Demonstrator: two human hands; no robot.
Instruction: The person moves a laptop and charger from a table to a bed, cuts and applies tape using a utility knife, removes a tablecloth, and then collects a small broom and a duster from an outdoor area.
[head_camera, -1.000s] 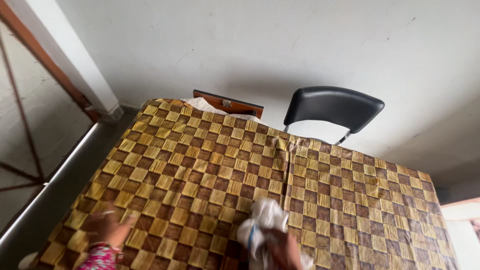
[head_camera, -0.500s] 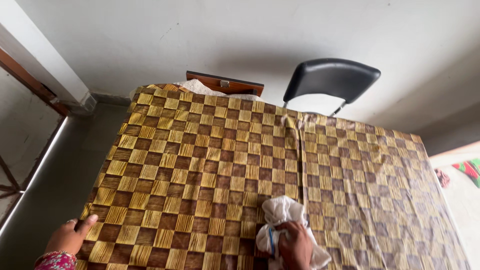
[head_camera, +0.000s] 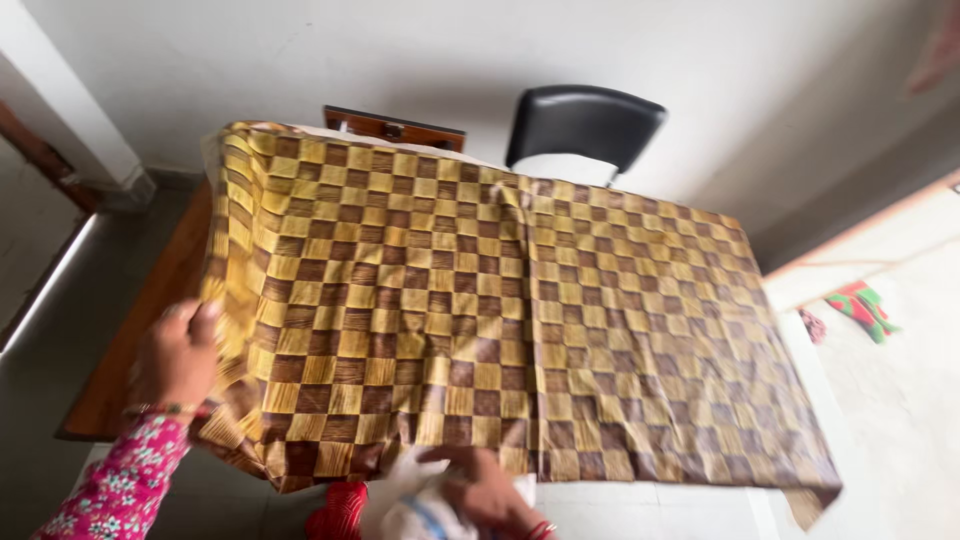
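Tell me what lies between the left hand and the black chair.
In the head view, only checkered tablecloth stretches from left hand to black chair.

By my left fingers (head_camera: 195, 318): yellow-brown chequered cloth (head_camera: 480, 300), pink floral sleeve (head_camera: 120, 485). Under my right fingers (head_camera: 470, 475): white rag (head_camera: 420, 515). Beyond: black chair (head_camera: 585, 125).

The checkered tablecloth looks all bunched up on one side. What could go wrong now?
The left hand grips the checkered tablecloth at its edge, which is pulled in so the brown wooden table shows bare there. A harder tug might drag the cloth further off. The right hand holds a white cloth at the near edge, low down; it might slip to the floor. The picture is blurred, so both grips are hard to judge.
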